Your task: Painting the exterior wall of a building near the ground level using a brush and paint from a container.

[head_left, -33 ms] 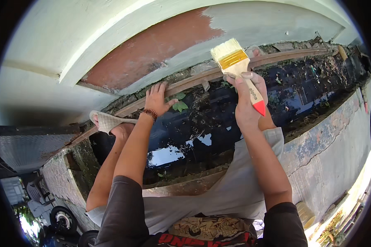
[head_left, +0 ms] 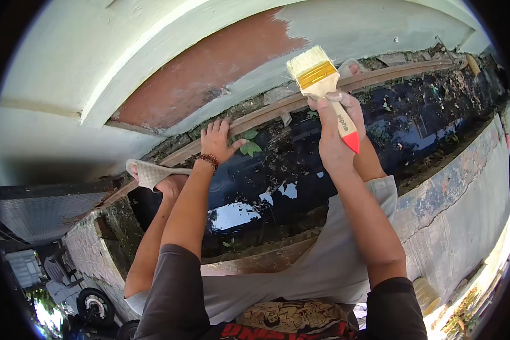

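Observation:
My right hand (head_left: 339, 127) grips a flat paintbrush (head_left: 328, 90) by its pale wooden handle, between thumb and fingers. The brush has cream bristles pointing up and away, a gold ferrule and a red handle tip. It is held up in front of the wall, and I cannot tell whether the bristles touch anything. Farther left, my left hand (head_left: 218, 139) lies on a narrow brown beam (head_left: 277, 107), its fingers over the top and its thumb stretched out beside a green leaf (head_left: 250, 148). A beaded bracelet (head_left: 208, 161) circles that wrist.
Below the beam runs a ditch of dark water (head_left: 289, 192) with debris. My sandalled feet rest by the beam, the left sandal (head_left: 153, 173) at its left part. Ahead is a pale wall with a reddish-brown patch (head_left: 209, 68). A cracked concrete ledge (head_left: 453, 198) lies right; a motorcycle wheel (head_left: 95, 306) stands lower left.
The view has turned slightly. My right hand and the paintbrush have shifted a little to the left; my left hand stays on the beam.

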Demonstrator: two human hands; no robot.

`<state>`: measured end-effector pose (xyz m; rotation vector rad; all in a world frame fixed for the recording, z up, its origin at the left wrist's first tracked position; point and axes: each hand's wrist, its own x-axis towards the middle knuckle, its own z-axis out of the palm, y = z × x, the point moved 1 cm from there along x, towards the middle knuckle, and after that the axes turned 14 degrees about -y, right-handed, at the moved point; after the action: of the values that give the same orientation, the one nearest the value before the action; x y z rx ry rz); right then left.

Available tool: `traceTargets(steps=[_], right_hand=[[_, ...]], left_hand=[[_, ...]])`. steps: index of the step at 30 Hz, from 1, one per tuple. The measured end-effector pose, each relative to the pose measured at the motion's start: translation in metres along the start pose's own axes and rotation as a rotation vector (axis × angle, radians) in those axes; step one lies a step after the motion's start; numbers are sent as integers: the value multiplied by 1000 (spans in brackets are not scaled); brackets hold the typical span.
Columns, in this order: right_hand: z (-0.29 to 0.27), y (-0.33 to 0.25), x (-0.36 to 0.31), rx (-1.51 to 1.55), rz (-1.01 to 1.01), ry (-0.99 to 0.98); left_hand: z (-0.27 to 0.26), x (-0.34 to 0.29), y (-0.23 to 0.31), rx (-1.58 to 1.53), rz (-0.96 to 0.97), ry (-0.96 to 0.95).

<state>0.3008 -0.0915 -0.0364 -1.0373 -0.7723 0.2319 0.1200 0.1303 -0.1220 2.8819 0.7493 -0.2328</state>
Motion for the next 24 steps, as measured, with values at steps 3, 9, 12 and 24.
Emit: traceTargets(steps=[3,9,12,24], right_hand=[[-7,48,32,-418,-259,87],[10,94,52,-579,-404,-13],[10,100,66,-640,-432,59],[12,95,94,-712,-430,149]], left_hand=[[19,2,16,164,-40,109],[-2,7,-2,14,38,-229],[-3,6,-10,-90,148,-148],[8,19,-48,82,60,-183]])
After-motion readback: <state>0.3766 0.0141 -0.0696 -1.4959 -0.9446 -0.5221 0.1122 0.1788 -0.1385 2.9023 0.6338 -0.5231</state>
